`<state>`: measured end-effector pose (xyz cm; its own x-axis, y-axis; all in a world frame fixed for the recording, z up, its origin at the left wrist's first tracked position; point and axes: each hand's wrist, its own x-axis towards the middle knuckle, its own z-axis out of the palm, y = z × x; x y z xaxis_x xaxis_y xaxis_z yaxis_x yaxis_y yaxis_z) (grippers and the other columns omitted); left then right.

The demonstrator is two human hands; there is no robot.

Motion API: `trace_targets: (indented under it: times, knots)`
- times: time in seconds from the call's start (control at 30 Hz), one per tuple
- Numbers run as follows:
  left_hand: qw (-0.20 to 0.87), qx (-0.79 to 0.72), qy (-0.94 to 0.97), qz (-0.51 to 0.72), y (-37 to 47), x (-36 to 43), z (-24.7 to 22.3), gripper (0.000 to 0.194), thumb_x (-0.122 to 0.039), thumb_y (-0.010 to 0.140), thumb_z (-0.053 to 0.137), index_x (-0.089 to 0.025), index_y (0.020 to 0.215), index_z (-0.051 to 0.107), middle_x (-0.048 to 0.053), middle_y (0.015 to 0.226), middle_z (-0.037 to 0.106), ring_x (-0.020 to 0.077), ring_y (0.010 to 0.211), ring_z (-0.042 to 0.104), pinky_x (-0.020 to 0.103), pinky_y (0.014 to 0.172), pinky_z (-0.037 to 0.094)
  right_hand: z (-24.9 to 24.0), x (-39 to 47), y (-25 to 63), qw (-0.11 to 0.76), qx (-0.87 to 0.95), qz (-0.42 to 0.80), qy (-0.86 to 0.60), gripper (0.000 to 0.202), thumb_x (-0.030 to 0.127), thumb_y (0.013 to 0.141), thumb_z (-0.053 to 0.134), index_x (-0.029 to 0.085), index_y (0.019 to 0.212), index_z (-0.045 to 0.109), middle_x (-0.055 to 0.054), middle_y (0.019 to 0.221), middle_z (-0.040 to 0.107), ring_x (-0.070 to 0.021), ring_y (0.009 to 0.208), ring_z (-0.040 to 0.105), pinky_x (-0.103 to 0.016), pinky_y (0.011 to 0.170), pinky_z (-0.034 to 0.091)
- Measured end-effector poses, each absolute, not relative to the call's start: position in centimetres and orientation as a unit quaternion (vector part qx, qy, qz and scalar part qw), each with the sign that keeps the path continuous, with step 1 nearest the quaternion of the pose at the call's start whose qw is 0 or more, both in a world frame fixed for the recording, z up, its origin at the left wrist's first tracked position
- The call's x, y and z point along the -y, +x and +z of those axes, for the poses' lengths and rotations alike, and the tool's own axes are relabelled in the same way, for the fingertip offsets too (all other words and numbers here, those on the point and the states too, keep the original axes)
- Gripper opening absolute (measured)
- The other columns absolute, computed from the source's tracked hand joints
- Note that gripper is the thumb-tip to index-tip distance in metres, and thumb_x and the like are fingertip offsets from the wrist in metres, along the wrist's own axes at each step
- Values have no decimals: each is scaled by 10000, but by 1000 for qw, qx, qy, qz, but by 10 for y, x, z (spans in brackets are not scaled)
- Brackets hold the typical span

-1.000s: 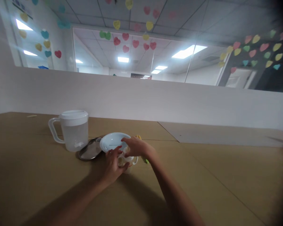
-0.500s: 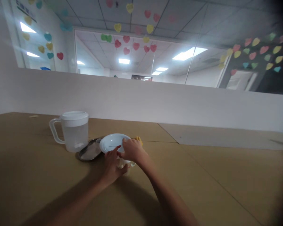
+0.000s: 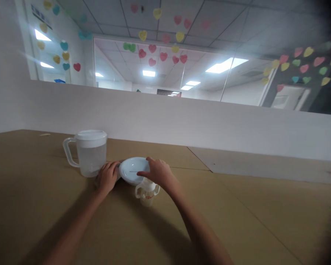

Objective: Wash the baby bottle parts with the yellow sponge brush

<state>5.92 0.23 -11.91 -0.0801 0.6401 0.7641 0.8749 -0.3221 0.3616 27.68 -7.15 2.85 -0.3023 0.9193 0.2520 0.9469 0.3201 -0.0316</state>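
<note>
A small two-handled baby bottle (image 3: pixel 147 192) with a white top and red print stands upright in front of a pale blue-white bowl (image 3: pixel 130 181). My right hand (image 3: pixel 159 172) is above and behind the bottle, at the bowl's right side. Its thumb and fingers are spread, with nothing seen between them. Further left, my left hand (image 3: pixel 108 176) lies over the metal tray beside the bowl, fingers curved down. Most of the tray is hidden under this hand, and I cannot make out what the fingertips hold. A thin line shows inside the bowl.
A clear lidded pitcher (image 3: pixel 92 156) with a handle on its left stands close behind my left hand. A small flat piece (image 3: pixel 45 134) lies far left on the brown tabletop (image 3: pixel 209 213). Behind the table rises a white wall (image 3: pixel 160 119) with windows bearing heart-shaped stickers.
My left hand has left the bottle and moved left onto the tray. My right hand has opened and lifted off the bottle, which now shows fully. The view has shifted slightly.
</note>
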Motion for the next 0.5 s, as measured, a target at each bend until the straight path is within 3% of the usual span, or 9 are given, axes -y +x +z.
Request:
trace_targets:
  times: [0.1,0.2,0.37,0.5]
  knots:
    - [130,599,-712,-342,46,-8,-130,404,-141,864,342,-195,1221,521,123,1282,547,255,1161,500,439,933,386,33,72,280,123,808,-53,-574,546,579,800,559,167,1158,569,-150,1007,675,-300,924,639,-364,701,487]
    - [138,597,-729,-306,47,-6,-132,450,-106,846,360,-180,1279,458,123,1323,516,251,1210,459,440,967,355,35,70,284,122,812,-43,-569,516,564,823,539,167,1151,582,-136,974,682,-274,886,647,-353,702,482]
    - [170,620,-708,-294,52,-1,-126,395,-221,837,463,-168,1226,507,151,1154,592,277,1084,518,461,948,349,35,68,288,117,808,-39,-575,485,548,833,532,171,1132,598,-121,927,689,-254,849,651,-342,693,477]
    - [145,647,-674,-325,50,-3,-125,304,-240,806,519,-164,1093,587,123,1041,561,243,971,549,376,858,430,32,68,288,119,810,-43,-573,466,536,834,535,171,1114,606,-130,957,686,-274,891,643,-359,706,478]
